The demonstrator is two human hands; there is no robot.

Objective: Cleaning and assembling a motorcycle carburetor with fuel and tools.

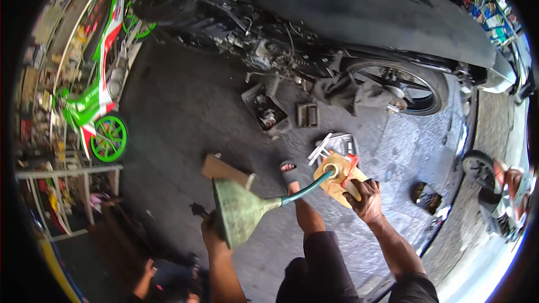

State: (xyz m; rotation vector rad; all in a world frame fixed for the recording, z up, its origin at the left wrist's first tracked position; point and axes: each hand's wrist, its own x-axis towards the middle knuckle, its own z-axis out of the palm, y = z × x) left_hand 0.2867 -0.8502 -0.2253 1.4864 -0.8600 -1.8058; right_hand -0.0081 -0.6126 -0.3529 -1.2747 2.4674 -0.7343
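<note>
Our right hand (368, 201) grips the jug (337, 194); our left hand (211, 235), half-hidden behind the funnel (241, 212), we can't read. Best we keep that hose (307, 191) steady at the mouth (330, 168)!

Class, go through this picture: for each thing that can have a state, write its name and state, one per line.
Jug: uncapped, gripped by the right hand
Hose: bent, joining the funnel to the jug's mouth
Funnel: tipped sideways, wide end leftward
Left hand: fingers mostly hidden
Cloth: crumpled
Bin: open-topped, not empty
</note>
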